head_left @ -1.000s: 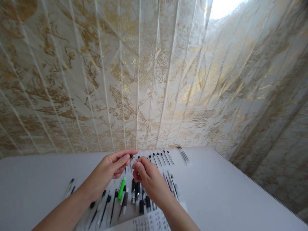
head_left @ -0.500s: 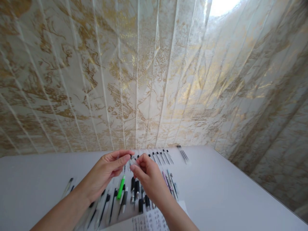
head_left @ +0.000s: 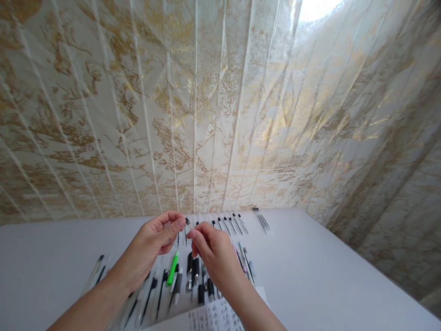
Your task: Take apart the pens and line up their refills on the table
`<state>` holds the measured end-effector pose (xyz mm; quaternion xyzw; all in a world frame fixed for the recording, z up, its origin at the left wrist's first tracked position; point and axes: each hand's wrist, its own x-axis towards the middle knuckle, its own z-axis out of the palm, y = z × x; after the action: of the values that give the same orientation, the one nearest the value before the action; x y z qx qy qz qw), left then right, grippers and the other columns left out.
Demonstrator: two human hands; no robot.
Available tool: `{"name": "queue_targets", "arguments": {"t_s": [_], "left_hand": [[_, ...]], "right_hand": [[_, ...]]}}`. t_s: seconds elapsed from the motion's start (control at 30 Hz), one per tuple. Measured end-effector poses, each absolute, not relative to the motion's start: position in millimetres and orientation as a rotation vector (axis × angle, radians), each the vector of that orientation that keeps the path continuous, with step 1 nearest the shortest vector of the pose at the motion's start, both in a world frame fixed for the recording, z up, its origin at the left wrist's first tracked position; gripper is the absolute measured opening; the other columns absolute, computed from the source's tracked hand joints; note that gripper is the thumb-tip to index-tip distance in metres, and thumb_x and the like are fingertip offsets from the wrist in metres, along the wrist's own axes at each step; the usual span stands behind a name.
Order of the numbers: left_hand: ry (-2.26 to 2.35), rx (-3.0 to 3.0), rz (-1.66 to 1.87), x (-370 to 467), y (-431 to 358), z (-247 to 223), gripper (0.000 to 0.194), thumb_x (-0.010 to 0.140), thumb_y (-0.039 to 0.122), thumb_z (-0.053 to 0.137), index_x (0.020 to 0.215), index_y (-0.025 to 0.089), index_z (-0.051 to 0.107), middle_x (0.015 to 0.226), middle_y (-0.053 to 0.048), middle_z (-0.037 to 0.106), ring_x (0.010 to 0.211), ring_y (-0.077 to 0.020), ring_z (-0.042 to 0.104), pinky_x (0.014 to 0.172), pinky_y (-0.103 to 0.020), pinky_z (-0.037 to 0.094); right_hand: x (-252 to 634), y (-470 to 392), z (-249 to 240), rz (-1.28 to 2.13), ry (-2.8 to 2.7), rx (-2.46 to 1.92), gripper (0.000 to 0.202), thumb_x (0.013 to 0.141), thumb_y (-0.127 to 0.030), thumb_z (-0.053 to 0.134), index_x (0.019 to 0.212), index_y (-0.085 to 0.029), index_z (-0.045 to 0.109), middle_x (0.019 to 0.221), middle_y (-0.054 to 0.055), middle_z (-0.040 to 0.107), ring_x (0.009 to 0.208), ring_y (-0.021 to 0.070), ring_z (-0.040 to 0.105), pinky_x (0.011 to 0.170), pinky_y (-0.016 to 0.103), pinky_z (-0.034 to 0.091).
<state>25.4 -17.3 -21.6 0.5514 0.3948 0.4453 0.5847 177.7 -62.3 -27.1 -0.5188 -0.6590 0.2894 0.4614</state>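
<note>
My left hand [head_left: 161, 238] is raised over the pens, thumb and index finger pinched together; anything between them is too small to make out. Just right of it, my right hand [head_left: 208, 246] has its fingers curled in a pinch, and what it holds is hidden or too faint to tell. A small black cap [head_left: 187, 221] shows by the left fingertips. Below the hands lie a bright green pen [head_left: 172, 270], a grey and white pen [head_left: 178, 287] and several black caps and pen parts [head_left: 200, 294].
Along the back of the white table [head_left: 310, 266] runs a row of thin black-capped pens [head_left: 234, 224], with several refills [head_left: 262, 219] farther right. Clear pens [head_left: 149, 296] lie at the front left, beside a handwritten sheet [head_left: 206, 317]. A gold-patterned curtain [head_left: 206, 115] hangs behind.
The fingertips have drawn slightly apart. My left hand has shifted a little left and up, and my right fingertips have curled in more.
</note>
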Motion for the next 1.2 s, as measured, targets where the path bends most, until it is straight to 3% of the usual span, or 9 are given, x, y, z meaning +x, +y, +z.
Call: {"name": "queue_targets", "arguments": {"t_s": [0.17, 0.27, 0.37, 0.63, 0.97, 1.07, 1.2], "left_hand": [[0.954, 1.299, 1.078, 28, -20, -21, 0.036, 0.068, 0.051, 0.069, 0.079, 0.018, 0.059, 0.055, 0.008, 0.035, 0.05, -0.0066, 0.021, 0.045, -0.019, 0.019], [0.969, 1.325, 1.079, 29, -21, -20, 0.036, 0.069, 0.051, 0.068, 0.082, 0.018, 0.06, 0.054, 0.008, 0.035, 0.05, -0.0068, 0.022, 0.045, -0.019, 0.02], [0.987, 1.372, 1.083, 30, -23, -21, 0.034, 0.07, 0.05, 0.067, 0.081, 0.018, 0.062, 0.054, 0.008, 0.035, 0.05, -0.007, 0.023, 0.045, -0.019, 0.02], [0.992, 1.404, 1.074, 31, -26, -22, 0.032, 0.072, 0.051, 0.064, 0.078, 0.019, 0.062, 0.055, 0.007, 0.032, 0.051, -0.0077, 0.022, 0.046, -0.02, 0.02], [0.943, 1.434, 0.931, 25, -20, -23, 0.036, 0.076, 0.048, 0.062, 0.101, 0.022, 0.06, 0.054, 0.008, 0.035, 0.052, -0.0084, 0.024, 0.047, -0.021, 0.019], [0.914, 1.393, 0.939, 28, -23, -23, 0.032, 0.077, 0.049, 0.061, 0.089, 0.02, 0.061, 0.057, 0.007, 0.041, 0.051, -0.0077, 0.022, 0.046, -0.021, 0.018], [0.954, 1.373, 1.035, 33, -25, -26, 0.031, 0.075, 0.048, 0.063, 0.07, 0.018, 0.058, 0.053, 0.007, 0.034, 0.051, -0.0076, 0.021, 0.047, -0.021, 0.019]], "right_hand": [[176, -65, -25, 0.603, -1.681, -1.321, 0.019, 0.09, -0.029, 0.045, 0.073, -0.02, 0.046, 0.061, -0.005, 0.048, 0.056, 0.0102, 0.043, 0.054, 0.021, 0.029], [173, -65, -28, 0.588, -1.67, -1.382, 0.009, 0.086, -0.028, 0.052, 0.087, -0.021, 0.046, 0.062, -0.005, 0.048, 0.055, 0.0116, 0.043, 0.053, 0.022, 0.029], [171, -65, -30, 0.553, -1.65, -1.422, 0.018, 0.083, -0.026, 0.054, 0.094, -0.021, 0.041, 0.067, -0.004, 0.053, 0.055, 0.0132, 0.047, 0.053, 0.023, 0.031], [172, -68, -22, 0.443, -1.732, -1.557, 0.01, 0.089, -0.027, 0.045, 0.083, -0.023, 0.039, 0.066, -0.001, 0.056, 0.056, 0.0169, 0.052, 0.051, 0.024, 0.027], [181, -64, -23, 0.573, -1.78, -1.389, 0.028, 0.094, -0.027, 0.038, 0.067, -0.02, 0.045, 0.059, -0.003, 0.054, 0.056, 0.0114, 0.049, 0.055, 0.022, 0.028], [179, -65, -22, 0.568, -1.787, -1.404, 0.031, 0.096, -0.03, 0.035, 0.068, -0.02, 0.046, 0.059, -0.002, 0.053, 0.055, 0.0114, 0.049, 0.055, 0.022, 0.028], [174, -67, -23, 0.582, -1.777, -1.401, 0.017, 0.093, -0.031, 0.04, 0.082, -0.021, 0.047, 0.061, -0.003, 0.051, 0.055, 0.0125, 0.046, 0.054, 0.023, 0.028]]}}
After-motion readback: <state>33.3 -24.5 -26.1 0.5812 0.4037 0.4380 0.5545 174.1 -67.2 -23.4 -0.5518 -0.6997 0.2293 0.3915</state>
